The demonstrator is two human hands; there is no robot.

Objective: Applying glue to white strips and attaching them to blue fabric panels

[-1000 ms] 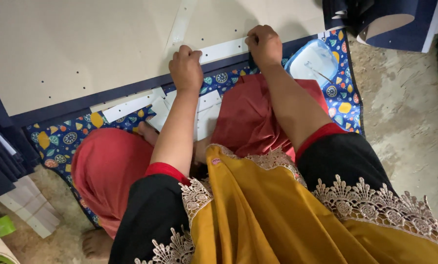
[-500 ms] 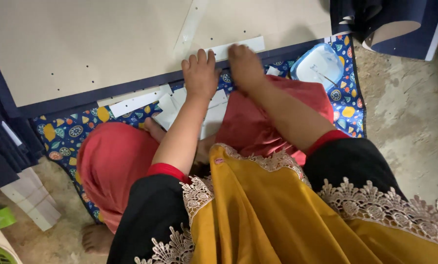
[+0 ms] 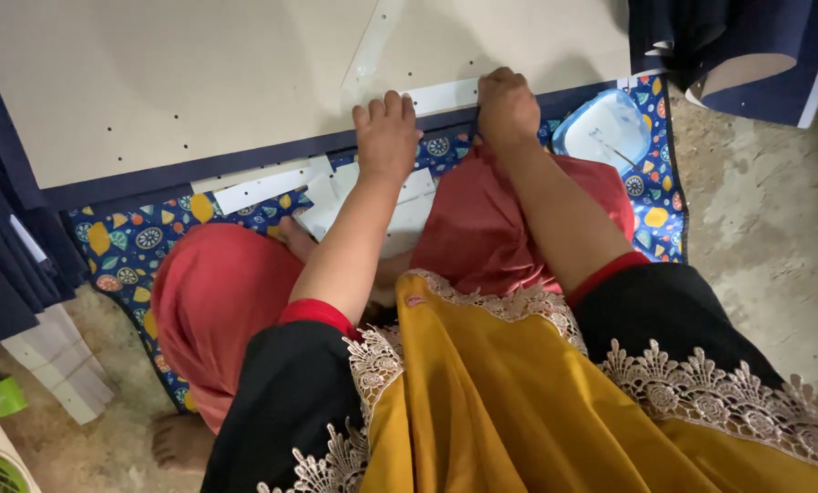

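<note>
1. Fingers of the left hand (image 3: 386, 137) are laid flat and close together on the dark navy fabric edge (image 3: 244, 164); nothing is pinched between them, the palm presses downward.
2. The right hand (image 3: 507, 108) is curled into a loose fist on the same edge, just beside a white paper strip (image 3: 441, 95). Whether something is gripped inside the fist cannot be told.
3. The two hands are seen near each other, not touching.
4. The navy fabric edge runs along the lower border of a large beige board (image 3: 199, 82), which is marked with small dots.
5. Below the hands, more white paper pieces (image 3: 354, 196) are spread on a blue patterned mat (image 3: 135, 242).
6. The knees are covered by red cloth (image 3: 217, 301), and a yellow garment with lace trim (image 3: 518, 393) is seen in front.
7. A clear plastic container (image 3: 605, 128) is placed on the mat to the right of the right hand.
8. A stack of white strips (image 3: 57, 361) is lying at the left, on the concrete floor (image 3: 765, 237).
</note>
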